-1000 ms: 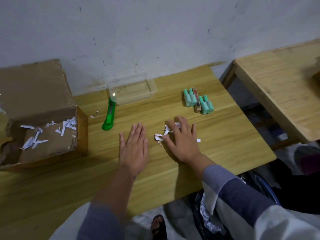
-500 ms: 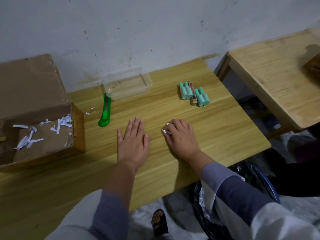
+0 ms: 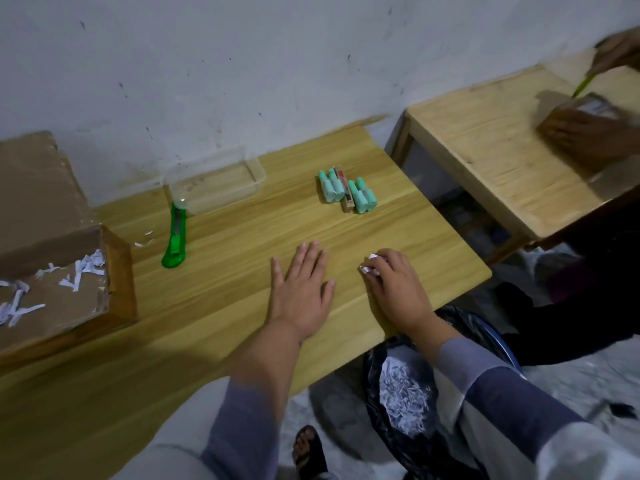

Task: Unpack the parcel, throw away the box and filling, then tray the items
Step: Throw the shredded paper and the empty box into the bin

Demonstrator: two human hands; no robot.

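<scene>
Paper scraps (image 3: 370, 267) poke out white from the right hand (image 3: 398, 289), which is curled into a fist around them; this hand rests on the wooden table (image 3: 225, 327) close to its right edge, near the front right corner; the left hand (image 3: 300, 289) lies flat beside it with fingers spread wide and holds nothing; the two hands are near each other but do not touch. Toward the back edge sit the mint green bottles (image 3: 346, 191), lying in a little bunch with a thin brown and red stick (image 3: 346, 192) between them; to their left, at the back edge against the wall, stands the clear plastic tray (image 3: 216, 181); a green box cutter (image 3: 176, 237) lies just in front of the tray's left corner, its tip almost at the tray. At the left edge sits the open cardboard box (image 3: 52, 244), with more white paper bits (image 3: 52, 285) scattered inside; a few tiny bits lie on the table between the box and the cutter. Below the front right corner of the table a black rubbish bag (image 3: 415, 441) hangs open on the floor, with a pile of shredded paper (image 3: 403, 396) inside. On another wooden table (image 3: 485, 157) to the right, someone else's hands (image 3: 588, 133) hold a brown box.
</scene>
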